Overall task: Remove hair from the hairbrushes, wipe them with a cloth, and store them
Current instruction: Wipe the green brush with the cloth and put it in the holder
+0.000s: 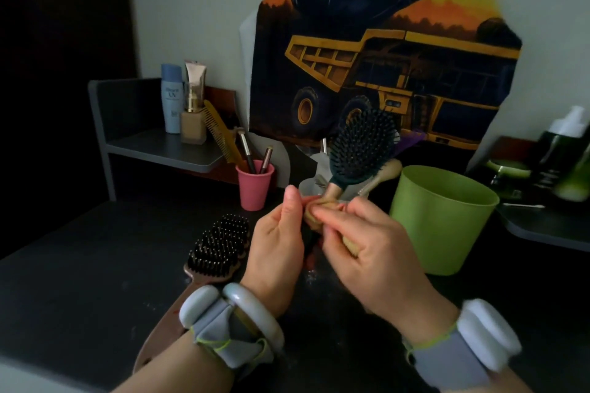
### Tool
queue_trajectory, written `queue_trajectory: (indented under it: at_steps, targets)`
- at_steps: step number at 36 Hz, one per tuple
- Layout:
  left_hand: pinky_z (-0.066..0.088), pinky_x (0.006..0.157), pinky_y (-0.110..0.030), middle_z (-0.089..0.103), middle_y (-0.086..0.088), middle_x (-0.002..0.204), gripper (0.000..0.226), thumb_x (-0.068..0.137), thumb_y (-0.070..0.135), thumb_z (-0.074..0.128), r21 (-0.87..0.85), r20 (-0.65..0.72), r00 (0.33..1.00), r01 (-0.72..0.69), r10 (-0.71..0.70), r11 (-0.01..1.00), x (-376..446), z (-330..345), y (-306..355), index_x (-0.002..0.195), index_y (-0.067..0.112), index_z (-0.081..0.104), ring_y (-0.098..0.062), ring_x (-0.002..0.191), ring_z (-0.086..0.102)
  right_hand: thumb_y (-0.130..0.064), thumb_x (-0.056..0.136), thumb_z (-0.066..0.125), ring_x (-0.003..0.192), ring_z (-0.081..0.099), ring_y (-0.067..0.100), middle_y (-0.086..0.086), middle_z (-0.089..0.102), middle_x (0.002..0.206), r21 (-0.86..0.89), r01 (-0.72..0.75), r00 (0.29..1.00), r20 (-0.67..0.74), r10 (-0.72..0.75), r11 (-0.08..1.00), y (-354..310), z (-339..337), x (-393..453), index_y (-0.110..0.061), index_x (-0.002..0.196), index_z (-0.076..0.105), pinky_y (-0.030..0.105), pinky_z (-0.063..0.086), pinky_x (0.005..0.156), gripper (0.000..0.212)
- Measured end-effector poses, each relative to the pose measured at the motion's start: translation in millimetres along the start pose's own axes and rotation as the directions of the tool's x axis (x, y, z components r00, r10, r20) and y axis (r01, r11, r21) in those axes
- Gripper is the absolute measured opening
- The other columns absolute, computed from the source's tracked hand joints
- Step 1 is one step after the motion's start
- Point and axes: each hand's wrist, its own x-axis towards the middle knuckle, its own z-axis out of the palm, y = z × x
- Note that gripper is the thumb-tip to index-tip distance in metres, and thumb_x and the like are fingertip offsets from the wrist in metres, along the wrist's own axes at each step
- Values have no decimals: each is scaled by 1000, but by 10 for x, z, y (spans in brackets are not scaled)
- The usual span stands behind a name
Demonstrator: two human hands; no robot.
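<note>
A dark green paddle hairbrush (pixel 360 147) with a tan handle stands upright in front of me, bristles facing me. My right hand (pixel 367 252) grips its handle, fingers curled round it. My left hand (pixel 277 233) pinches a pinkish cloth (pixel 308 201) against the handle, just below the brush head; most of the cloth is hidden by my fingers. A second brush with black bristles and a brown handle (pixel 220 246) lies on the dark tabletop, left of my left hand. Behind the held brush, another light wooden brush handle (pixel 384 172) shows.
A green bucket (pixel 443 217) stands right of my hands. A pink cup (pixel 255 185) holds makeup brushes behind the lying brush. A grey shelf (pixel 159 143) at back left carries bottles and a yellow comb (pixel 220 131). More bottles stand at far right (pixel 558 156).
</note>
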Motion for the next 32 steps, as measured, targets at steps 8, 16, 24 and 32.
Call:
queue_trajectory:
  at_steps: [8, 16, 24, 32]
  targets:
    - [36, 37, -20, 58, -4, 58, 27, 96, 28, 47, 108, 30, 999, 17, -20, 994, -13, 30, -1, 95, 21, 72, -12, 46, 47, -15, 92, 57, 83, 63, 13, 5, 64, 93, -124, -97, 986, -149, 78, 988, 83, -103, 34, -10, 117, 68, 33, 56, 65, 29]
    - [54, 68, -21, 75, -8, 94, 28, 93, 27, 51, -48, -22, 998, -66, 65, 997, 10, 22, 5, 98, 11, 74, -18, 89, 70, -18, 93, 53, 88, 65, 15, 4, 63, 97, -7, -9, 999, -40, 8, 1000, 16, 12, -8, -10, 122, 66, 32, 56, 71, 32]
    - [54, 84, -28, 74, -4, 102, 33, 93, 33, 44, 25, 37, 980, -198, 197, 980, -5, 29, -11, 104, 15, 71, -18, 101, 68, -19, 95, 53, 85, 64, 15, 4, 63, 95, -57, -50, 992, -119, 43, 997, -10, 9, 10, -11, 121, 67, 31, 55, 69, 31]
    - [53, 73, -21, 71, -5, 95, 18, 91, 19, 53, 179, -7, 961, -272, 278, 945, 1, 52, -58, 104, 17, 66, -15, 88, 67, -9, 93, 59, 87, 62, 6, 6, 65, 96, -67, -65, 983, -177, 52, 996, 15, -34, 19, -6, 122, 65, 20, 54, 75, 30]
